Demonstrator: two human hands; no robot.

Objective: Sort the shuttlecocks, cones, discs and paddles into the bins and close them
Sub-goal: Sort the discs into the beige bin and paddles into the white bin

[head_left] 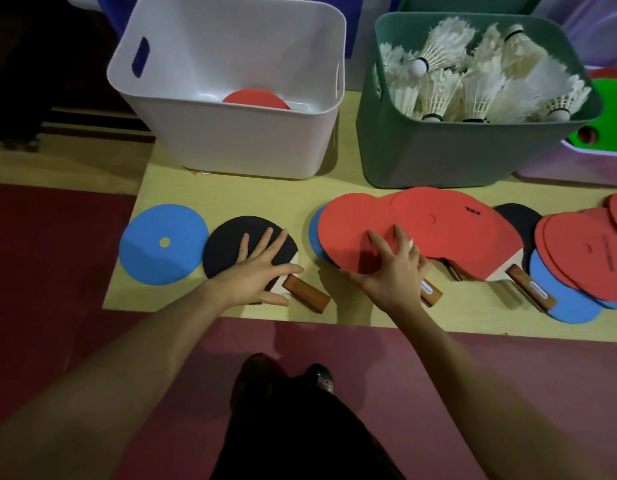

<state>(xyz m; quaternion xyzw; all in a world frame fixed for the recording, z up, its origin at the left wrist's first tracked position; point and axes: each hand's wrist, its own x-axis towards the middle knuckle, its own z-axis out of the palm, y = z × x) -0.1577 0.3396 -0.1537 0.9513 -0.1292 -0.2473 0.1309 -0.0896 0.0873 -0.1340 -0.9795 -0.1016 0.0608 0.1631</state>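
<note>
Single head view, steeply downward, close over table (369, 317), bins beyond

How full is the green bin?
Nearly full: the green bin holds shuttlecocks heaped to its rim; no lid on it.

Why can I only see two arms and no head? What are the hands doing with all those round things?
The camera sits on the person's head and looks down, so you see only their arms. The left hand lies flat on a black paddle. The right hand presses its fingers on a red paddle atop a pile. A blue disc lies on the yellow table. Behind stand a white bin with something round and red inside, and a green bin full of shuttlecocks. Nothing is lifted yet.
</note>
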